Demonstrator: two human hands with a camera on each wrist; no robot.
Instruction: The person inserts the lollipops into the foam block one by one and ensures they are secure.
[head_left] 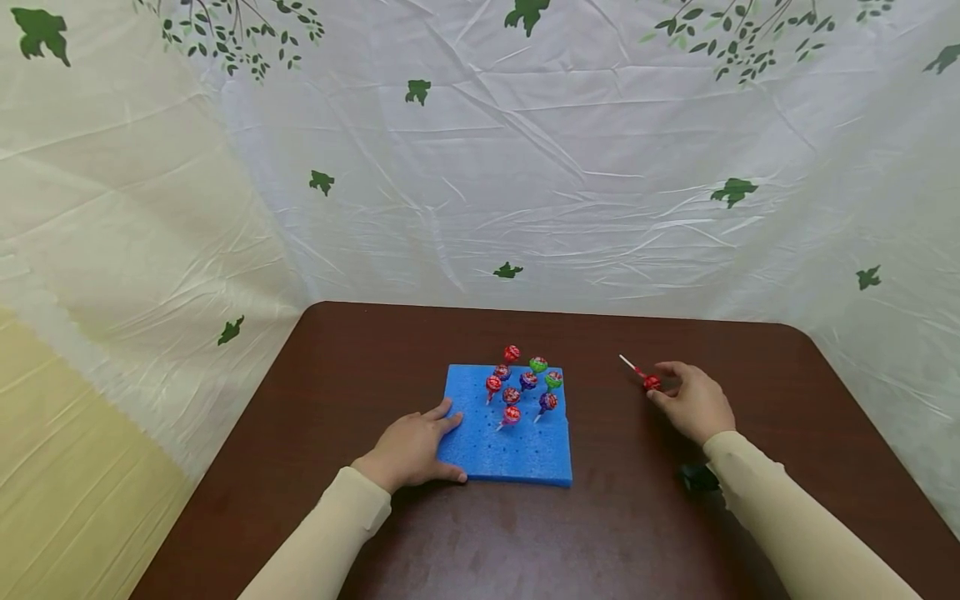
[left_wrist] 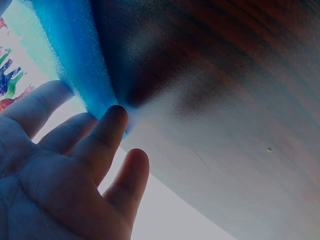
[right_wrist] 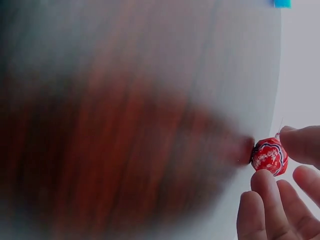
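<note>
A blue foam board point(head_left: 517, 458) with small holes lies on the table, and several wrapped lollipops stand in its back half, among them a red one point(head_left: 512, 353) and a green one point(head_left: 537, 364). My left hand point(head_left: 411, 450) rests at the board's left side with fingers spread; the thumb is by the front left corner. In the left wrist view the fingertips touch the foam's side point(left_wrist: 80, 55). To the right of the board, my right hand point(head_left: 696, 403) pinches a red lollipop point(head_left: 652, 382) by its wrapped head. Its white stick points away and to the left.
The dark brown wooden table point(head_left: 600, 533) has rounded back corners. Behind it hangs a pale curtain point(head_left: 420, 225) with green leaf prints. A small black device point(head_left: 699, 477) sits under the right wrist.
</note>
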